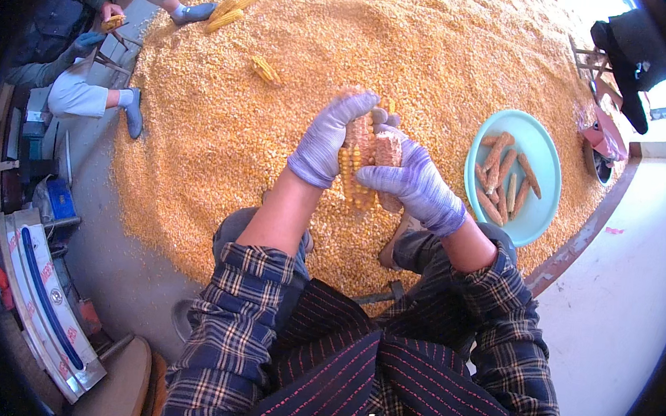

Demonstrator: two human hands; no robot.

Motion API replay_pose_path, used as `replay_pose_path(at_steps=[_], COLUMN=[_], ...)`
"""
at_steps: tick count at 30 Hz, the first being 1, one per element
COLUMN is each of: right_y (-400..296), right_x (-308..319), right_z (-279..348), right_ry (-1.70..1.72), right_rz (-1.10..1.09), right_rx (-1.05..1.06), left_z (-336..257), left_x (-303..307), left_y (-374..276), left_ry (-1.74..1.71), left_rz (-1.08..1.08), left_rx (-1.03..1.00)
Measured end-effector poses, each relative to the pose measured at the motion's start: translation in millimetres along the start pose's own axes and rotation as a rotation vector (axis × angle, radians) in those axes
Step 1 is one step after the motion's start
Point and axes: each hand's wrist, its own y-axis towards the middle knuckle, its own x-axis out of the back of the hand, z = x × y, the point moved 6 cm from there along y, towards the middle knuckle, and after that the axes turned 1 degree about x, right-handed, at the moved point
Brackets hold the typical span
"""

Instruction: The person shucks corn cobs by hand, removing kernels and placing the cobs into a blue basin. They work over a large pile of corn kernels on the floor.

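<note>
My left hand, in a pale knitted glove, is closed around a partly shelled corn cob that still has rows of yellow kernels on its lower part. My right hand, gloved alike, grips a bare reddish corn cob and presses it beside the first. The fingertips of both hands meet near the upper ends of the cobs. Below them spreads a large heap of loose corn kernels.
A light green plastic basin with several stripped cobs stands on the heap at right. Unshelled ears and another ear lie at upper left. A seated person holds an ear there. A person in dark clothing is at upper right.
</note>
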Motion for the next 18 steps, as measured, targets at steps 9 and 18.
replay_pose_path(at_steps=[9,18], right_y=[1,-1], right_x=[-4,2], right_z=[-2,-9], right_ry=[0.191,0.010], right_rz=[0.079,-0.087], right_rx=[0.003,0.163], left_z=[0,-2], left_x=[1,-1], left_y=[-1,-1], left_ry=[-0.085,0.017], left_rz=[-0.018,0.013], left_rx=[0.045,0.020])
